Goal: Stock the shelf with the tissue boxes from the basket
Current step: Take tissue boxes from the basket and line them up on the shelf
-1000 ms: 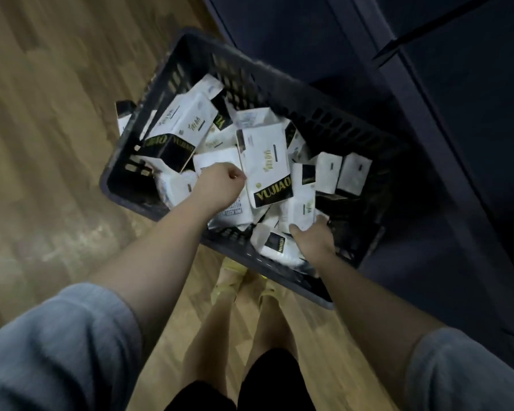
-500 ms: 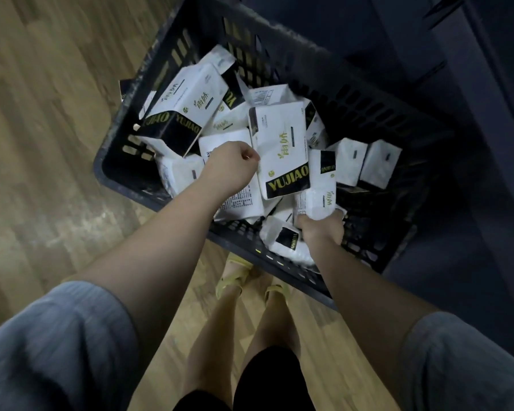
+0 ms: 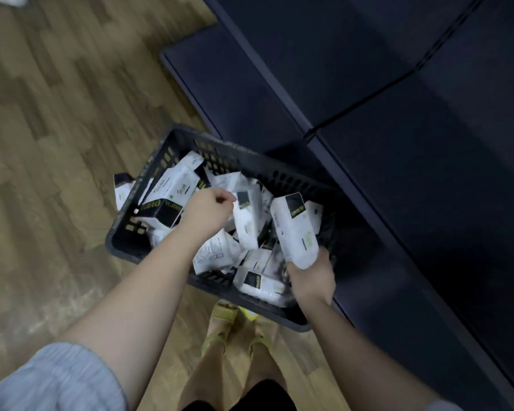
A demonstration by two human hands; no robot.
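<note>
Two hands worked over the basket (image 3: 125,232); our right hand (image 3: 310,277) grasped one tissue pack (image 3: 296,229) by its lower end; our left hand (image 3: 204,215) pinched another pack (image 3: 247,221); more lay heaped inside, beside the dark shelf (image 3: 398,173).

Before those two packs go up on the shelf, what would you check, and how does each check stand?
1. Right hand grips its tissue pack by the lower end: ok.
2. Left hand firmly holds a tissue pack: cannot tell, fingers hidden.
3. Right pack lifted above the pile: ok.
4. Dark shelf has bare space: ok.
5. Basket stands steady on the floor: ok.
</note>
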